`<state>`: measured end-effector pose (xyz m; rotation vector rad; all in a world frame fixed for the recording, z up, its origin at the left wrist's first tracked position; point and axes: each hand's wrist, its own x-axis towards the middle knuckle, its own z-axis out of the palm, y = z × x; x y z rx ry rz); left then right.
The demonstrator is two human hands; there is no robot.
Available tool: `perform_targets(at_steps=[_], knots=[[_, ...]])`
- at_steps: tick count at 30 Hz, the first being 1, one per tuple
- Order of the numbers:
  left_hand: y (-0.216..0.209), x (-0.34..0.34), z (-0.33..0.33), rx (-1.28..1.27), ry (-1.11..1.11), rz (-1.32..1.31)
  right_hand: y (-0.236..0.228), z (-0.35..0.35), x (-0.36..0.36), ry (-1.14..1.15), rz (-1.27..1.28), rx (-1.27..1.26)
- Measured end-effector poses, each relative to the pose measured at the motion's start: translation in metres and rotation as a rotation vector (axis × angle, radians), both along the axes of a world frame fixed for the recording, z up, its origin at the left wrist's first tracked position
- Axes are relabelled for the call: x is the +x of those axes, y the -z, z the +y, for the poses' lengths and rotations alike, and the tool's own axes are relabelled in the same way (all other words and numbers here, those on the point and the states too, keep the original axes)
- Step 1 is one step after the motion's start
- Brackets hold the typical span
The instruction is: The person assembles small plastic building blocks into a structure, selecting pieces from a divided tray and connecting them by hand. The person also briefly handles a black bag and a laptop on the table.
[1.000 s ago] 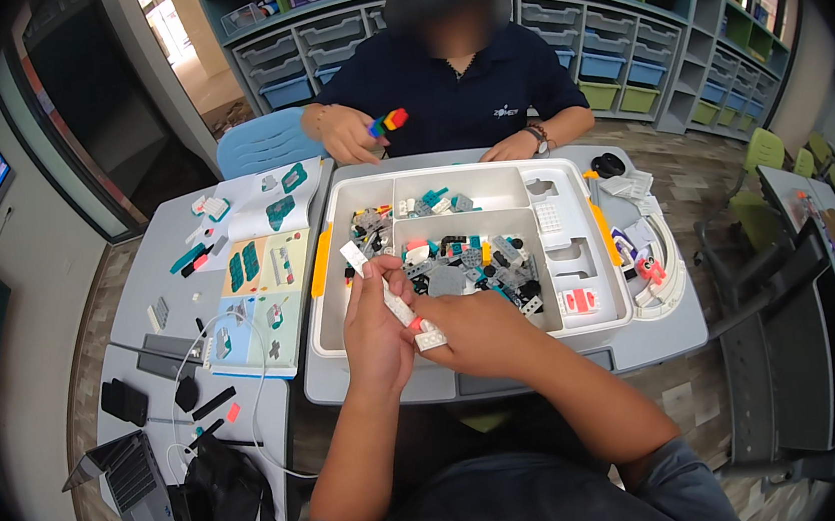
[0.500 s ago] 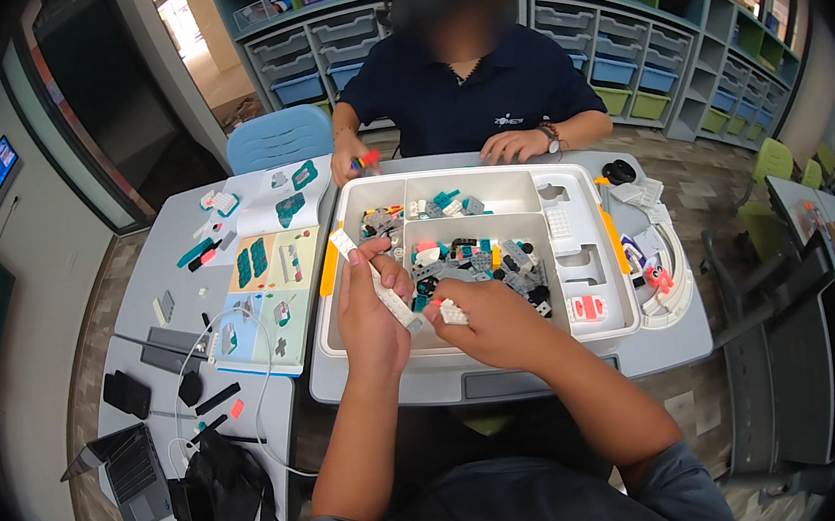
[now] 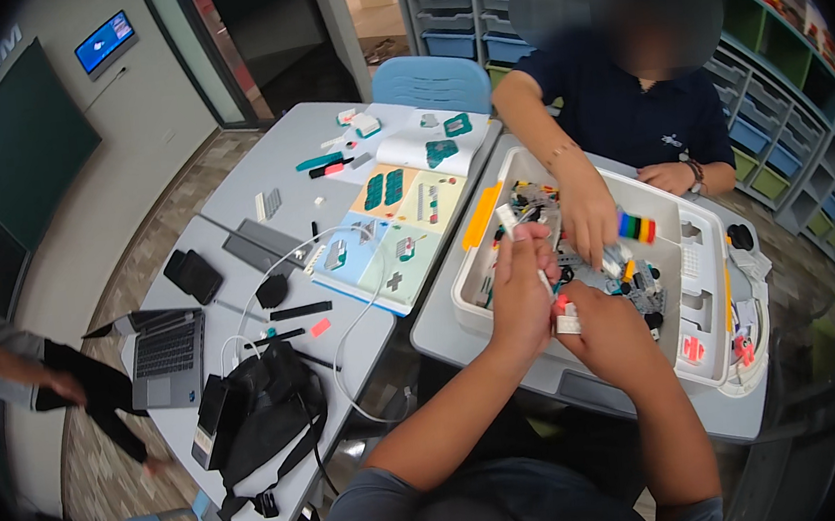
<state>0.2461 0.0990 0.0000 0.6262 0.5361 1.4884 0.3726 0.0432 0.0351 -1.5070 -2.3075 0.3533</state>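
Observation:
My left hand (image 3: 522, 286) is closed around a long white studded brick piece (image 3: 507, 217), whose end sticks up past the fingers. Close beside it, my right hand (image 3: 606, 335) pinches a small white and coral brick piece (image 3: 567, 319). Both hands are over the near side of a white sorting bin (image 3: 670, 218) filled with loose bricks (image 3: 646, 289) in grey, teal, black and yellow. Another person's hand (image 3: 589, 216) reaches into the bin just beyond mine. A rainbow-striped brick stack (image 3: 638, 227) is next to that hand; whether the hand holds it, I cannot tell.
Left of the bin lies an open instruction booklet (image 3: 404, 224) with a white cable (image 3: 345, 343) looped over it. A laptop (image 3: 167, 355), a black bag (image 3: 269, 410) and loose bricks (image 3: 271, 204) share that table. Someone walks at far left (image 3: 56, 371).
My view has swung left, so the bin appears further right. The other person's arm has come forward into the bin. Both my hands keep their pieces and stay close together.

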Motion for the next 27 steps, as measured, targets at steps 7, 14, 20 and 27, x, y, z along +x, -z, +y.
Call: perform_targets(at_steps=[7,14,20,27], knots=[[-0.002,-0.013,-0.001,0.036,0.051,0.037,0.000,0.002,-0.002,-0.028,0.172,-0.065],[-0.001,-0.035,0.005,-0.032,0.233,-0.204,0.005,0.012,0.023,0.036,0.208,-0.130],[0.001,-0.055,-0.004,-0.163,0.259,-0.312,0.007,0.016,0.040,0.114,0.326,-0.246],[0.006,-0.101,-0.017,-0.145,0.207,-0.317,0.013,0.022,0.079,0.204,1.456,-0.738]])
